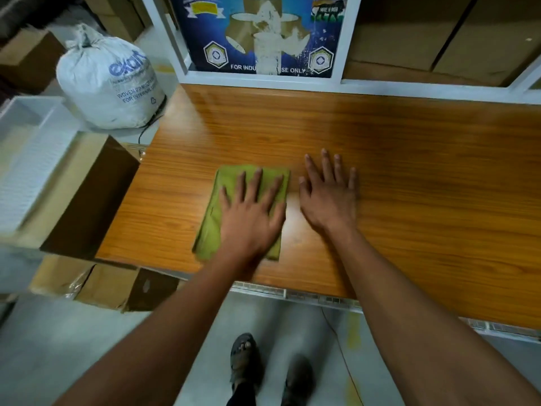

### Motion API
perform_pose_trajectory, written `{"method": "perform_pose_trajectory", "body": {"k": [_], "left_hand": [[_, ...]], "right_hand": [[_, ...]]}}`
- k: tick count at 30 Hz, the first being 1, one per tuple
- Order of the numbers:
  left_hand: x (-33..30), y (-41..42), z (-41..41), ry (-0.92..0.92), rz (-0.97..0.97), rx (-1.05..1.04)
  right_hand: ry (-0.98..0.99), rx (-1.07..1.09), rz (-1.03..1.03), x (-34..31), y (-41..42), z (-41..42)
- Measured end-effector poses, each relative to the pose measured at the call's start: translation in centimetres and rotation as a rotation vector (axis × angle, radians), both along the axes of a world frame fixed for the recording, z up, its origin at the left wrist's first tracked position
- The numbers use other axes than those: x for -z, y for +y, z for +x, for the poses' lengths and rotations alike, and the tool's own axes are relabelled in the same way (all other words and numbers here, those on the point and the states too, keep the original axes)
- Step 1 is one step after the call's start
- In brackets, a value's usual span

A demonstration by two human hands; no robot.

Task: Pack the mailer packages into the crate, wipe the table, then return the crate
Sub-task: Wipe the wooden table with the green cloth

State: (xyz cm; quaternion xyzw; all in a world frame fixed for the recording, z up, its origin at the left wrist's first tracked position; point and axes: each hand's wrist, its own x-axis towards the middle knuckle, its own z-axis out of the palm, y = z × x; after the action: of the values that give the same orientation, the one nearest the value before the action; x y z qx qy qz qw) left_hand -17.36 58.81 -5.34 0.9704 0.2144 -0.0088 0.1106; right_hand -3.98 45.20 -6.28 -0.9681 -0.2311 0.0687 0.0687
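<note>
A folded green cloth (215, 218) lies on the wooden table (409, 171), near its front left part. My left hand (251, 212) presses flat on the cloth with the fingers spread. Just to the right of the cloth, my right hand (329, 197) rests palm down on the bare wood, fingers apart, holding nothing. No mailer packages show on the table top. A white plastic crate (26, 159) sits at the left, off the table, on top of a cardboard box (87, 194).
A tied white woven sack (108, 83) stands on the floor beyond the table's left corner. A white shelf frame (263, 80) with a blue printed carton and brown boxes runs along the table's back edge. More cardboard boxes (111, 288) lie under the table's left end.
</note>
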Motion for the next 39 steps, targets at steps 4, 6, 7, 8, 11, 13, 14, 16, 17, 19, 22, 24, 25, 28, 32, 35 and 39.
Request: {"method": "perform_pose_trajectory", "body": {"k": [4,6,7,8,11,13,14,16,17,19,22,24,25,28,32,35,39], "left_hand": [[-0.1,-2.9,-7.4,0.051,-0.004,0.008],[0.2,-2.0,-6.0,0.041,0.017,0.026],[0.5,-1.3,-4.4,0.035,0.024,0.041],[0.7,-0.3,-2.3,0.028,0.028,0.053],[0.5,2.6,4.7,0.038,-0.007,0.025],[0.4,3.3,7.2,0.067,0.005,0.013],[0.6,3.1,6.9,0.070,0.004,0.010],[0.9,1.9,3.5,0.032,0.001,0.017],[0.9,0.9,0.8,-0.003,0.005,0.024],[0.8,-1.0,-4.2,-0.025,0.007,0.044],[0.7,-1.9,-6.1,0.005,-0.012,0.044],[0.9,-0.7,-3.2,0.003,-0.006,0.043],[1.0,0.2,-1.0,-0.006,-0.004,0.048],[0.6,2.9,4.9,0.045,-0.025,0.036],[0.5,1.0,3.8,0.037,-0.032,-0.040],[0.5,-4.8,-2.4,-0.005,-0.023,0.043],[0.8,-11.0,-5.1,0.016,-0.063,0.101]], "right_hand": [[0.004,0.005,-0.009,0.1,-1.2,-3.7],[-0.013,0.008,-0.017,0.4,-1.4,-4.4],[-0.024,0.009,-0.020,0.6,-1.4,-4.6],[-0.035,0.013,-0.018,0.8,-1.4,-4.7],[-0.061,0.023,-0.006,1.1,-1.3,-4.7],[-0.072,0.030,-0.005,1.2,-1.4,-4.7],[-0.077,0.029,-0.012,1.2,-1.4,-4.8],[-0.073,0.031,-0.012,1.1,-1.3,-4.7],[-0.069,0.041,-0.008,1.0,-1.2,-4.8],[-0.068,0.056,-0.005,0.8,-1.0,-4.8],[-0.061,0.068,-0.002,0.8,-0.9,-5.0],[-0.068,0.070,-0.003,0.9,-1.0,-4.9],[-0.065,0.072,-0.001,0.9,-1.1,-4.9],[-0.078,0.085,0.011,0.8,-1.7,-5.5],[-0.078,0.109,0.027,0.5,-4.0,-7.8],[-0.049,0.093,0.018,0.0,-6.3,-8.5],[-0.030,0.064,-0.001,0.0,-8.2,-6.1]]}}
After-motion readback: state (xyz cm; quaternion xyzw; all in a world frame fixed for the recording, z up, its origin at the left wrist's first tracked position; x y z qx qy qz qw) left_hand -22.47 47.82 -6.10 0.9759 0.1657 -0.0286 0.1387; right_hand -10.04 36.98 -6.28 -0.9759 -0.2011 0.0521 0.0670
